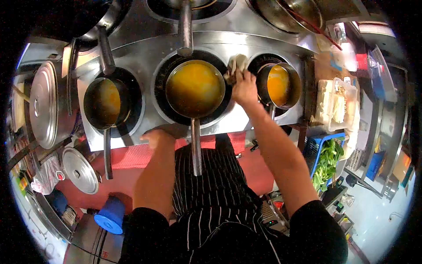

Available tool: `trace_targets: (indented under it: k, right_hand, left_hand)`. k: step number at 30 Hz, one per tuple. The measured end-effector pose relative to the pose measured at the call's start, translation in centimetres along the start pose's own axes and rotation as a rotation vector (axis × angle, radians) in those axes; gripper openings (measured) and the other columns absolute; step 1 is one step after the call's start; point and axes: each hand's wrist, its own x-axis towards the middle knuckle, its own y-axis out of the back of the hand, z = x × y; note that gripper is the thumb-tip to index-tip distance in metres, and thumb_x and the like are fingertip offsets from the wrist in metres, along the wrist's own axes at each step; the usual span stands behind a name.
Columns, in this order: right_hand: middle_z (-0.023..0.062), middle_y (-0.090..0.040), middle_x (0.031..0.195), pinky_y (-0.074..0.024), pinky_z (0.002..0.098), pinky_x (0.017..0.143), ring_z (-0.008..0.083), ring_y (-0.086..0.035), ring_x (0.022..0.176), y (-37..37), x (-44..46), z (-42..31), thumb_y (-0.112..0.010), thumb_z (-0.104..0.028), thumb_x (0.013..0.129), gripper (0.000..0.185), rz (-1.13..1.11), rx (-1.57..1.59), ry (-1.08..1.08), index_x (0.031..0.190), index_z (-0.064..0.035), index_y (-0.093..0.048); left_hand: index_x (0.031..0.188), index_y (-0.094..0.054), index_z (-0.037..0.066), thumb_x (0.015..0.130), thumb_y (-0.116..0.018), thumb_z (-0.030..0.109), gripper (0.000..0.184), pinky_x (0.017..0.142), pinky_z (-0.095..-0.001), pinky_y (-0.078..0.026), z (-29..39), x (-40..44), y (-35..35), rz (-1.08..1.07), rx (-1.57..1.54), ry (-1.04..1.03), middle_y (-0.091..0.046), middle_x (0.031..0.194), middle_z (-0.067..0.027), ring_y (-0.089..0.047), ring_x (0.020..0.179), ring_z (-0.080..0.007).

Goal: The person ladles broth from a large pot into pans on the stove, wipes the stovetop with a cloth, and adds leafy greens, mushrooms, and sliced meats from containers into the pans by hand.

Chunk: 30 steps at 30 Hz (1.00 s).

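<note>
My right hand (pixel 245 88) is closed on a crumpled, greyish cloth (pixel 238 63), pressed to the steel stovetop (pixel 145 61) between two burners. Left of it, a large pan (pixel 195 88) of yellow-orange liquid sits on the middle burner, its long handle pointing toward me. To its right stands a smaller saucepan (pixel 278 86) with similar liquid. My left hand (pixel 154 137) is low at the stove's front edge, fingers stretched leftward and holding nothing visible. A dark saucepan (pixel 107 102) of cloudy yellowish liquid stands on the left burner.
A wok (pixel 288 15) rests at the back right. Leafy greens (pixel 327 160) fill a blue basket (pixel 317 154) on the right, below a clear food container (pixel 350 103). Large metal lids (pixel 44 104) stand at the left. A blue bucket (pixel 110 215) is on the red floor.
</note>
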Motion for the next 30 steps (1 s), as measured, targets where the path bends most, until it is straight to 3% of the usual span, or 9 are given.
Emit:
trace_targets:
  k: [4, 8, 11, 13, 15, 17, 20, 27, 30]
  right_hand:
    - [0.0231, -0.040, 0.133, -0.0383, 0.0491, 0.103, 0.0445, -0.041, 0.121, 0.2, -11.2, -3.7, -0.056, -0.003, 0.077, 0.063, -0.108, 0.003, 0.067, 0.138, -0.0054, -0.040]
    - [0.0164, -0.055, 0.117, -0.0466, 0.0448, 0.088, 0.0389, -0.053, 0.103, 1.9, -19.3, -4.1, -0.058, 0.004, 0.076, 0.056, -0.292, 0.203, 0.166, 0.129, -0.0116, -0.055]
    - [0.0113, -0.059, 0.105, -0.0530, 0.0373, 0.076, 0.0262, -0.061, 0.092, 8.3, -18.0, -5.2, -0.064, 0.001, 0.077, 0.039, -0.370, 0.475, -0.170, 0.114, -0.0082, -0.058]
    - [0.0032, -0.058, 0.105, -0.0521, 0.0302, 0.078, 0.0139, -0.059, 0.093, 11.9, -14.5, -6.7, -0.059, 0.005, 0.084, 0.026, -0.335, 1.037, -0.531, 0.107, -0.0065, -0.056]
    - [0.0092, -0.060, 0.104, -0.0490, 0.0301, 0.084, 0.0187, -0.059, 0.098, 15.2, -8.5, -8.5, -0.059, 0.010, 0.080, 0.032, -0.080, 0.635, 0.066, 0.108, -0.0038, -0.057]
    - [0.0170, -0.062, 0.104, -0.0497, 0.0396, 0.085, 0.0344, -0.060, 0.097, 17.2, -3.1, -12.6, -0.071, 0.002, 0.067, 0.046, -0.064, 0.648, 0.291, 0.111, -0.0076, -0.062]
    - [0.0184, -0.059, 0.107, -0.0468, 0.0376, 0.090, 0.0360, -0.058, 0.102, 15.2, 2.7, -19.2, -0.066, 0.003, 0.069, 0.039, -0.165, 0.635, 0.569, 0.107, -0.0042, -0.064]
    - [0.0151, -0.057, 0.114, -0.0499, 0.0463, 0.086, 0.0331, -0.057, 0.107, 0.1, 8.2, -26.1, -0.059, -0.004, 0.080, 0.039, -0.254, 0.481, 0.512, 0.119, -0.0064, -0.057]
    - [0.0123, -0.056, 0.119, -0.0500, 0.0532, 0.090, 0.0361, -0.048, 0.119, -4.0, 5.6, -27.1, -0.055, -0.013, 0.085, 0.035, -0.199, -0.045, 0.825, 0.120, -0.0049, -0.058]
  left_hand:
    - [0.118, -0.058, -0.013, 0.091, -0.034, 0.065, 0.086, 0.099, -0.0474, -0.043, 0.6, -2.7, 2.1, -0.126, -0.125, -0.008, -0.056, 0.125, -0.0287, -0.055, 0.113, -0.0433]
    - [0.113, -0.059, -0.014, 0.092, -0.032, 0.065, 0.086, 0.095, -0.0508, -0.045, 1.1, -3.6, 3.5, -0.152, -0.059, -0.043, -0.059, 0.119, -0.0300, -0.057, 0.108, -0.0457]
    - [0.110, -0.060, -0.015, 0.092, -0.032, 0.065, 0.086, 0.092, -0.0532, -0.045, 1.0, -2.0, 2.3, -0.049, 0.107, -0.126, -0.061, 0.112, -0.0317, -0.058, 0.104, -0.0473]
    - [0.108, -0.060, -0.015, 0.092, -0.033, 0.065, 0.086, 0.091, -0.0541, -0.045, 1.2, -1.7, 2.0, -0.049, 0.050, -0.112, -0.062, 0.110, -0.0328, -0.059, 0.101, -0.0480]
    - [0.106, -0.060, -0.017, 0.093, -0.035, 0.063, 0.085, 0.088, -0.0547, -0.046, 1.0, -1.1, 1.7, -0.030, 0.047, -0.111, -0.062, 0.107, -0.0349, -0.059, 0.098, -0.0492]
    - [0.106, -0.059, -0.018, 0.093, -0.035, 0.062, 0.085, 0.087, -0.0546, -0.046, 1.5, -2.2, 2.6, -0.054, 0.014, -0.107, -0.062, 0.106, -0.0351, -0.059, 0.098, -0.0492]
    - [0.106, -0.059, -0.018, 0.093, -0.036, 0.061, 0.084, 0.086, -0.0542, -0.047, 1.7, -1.4, 2.1, -0.047, 0.037, -0.103, -0.062, 0.104, -0.0355, -0.059, 0.097, -0.0492]
    - [0.107, -0.057, -0.019, 0.095, -0.038, 0.058, 0.080, 0.087, -0.0533, -0.045, 1.9, -1.2, 2.2, -0.043, 0.022, -0.162, -0.061, 0.104, -0.0371, -0.059, 0.095, -0.0498]
    - [0.107, -0.058, -0.018, 0.095, -0.037, 0.058, 0.080, 0.087, -0.0536, -0.044, 0.6, 0.9, 0.7, -0.058, 0.008, -0.175, -0.060, 0.105, -0.0377, -0.059, 0.095, -0.0502]
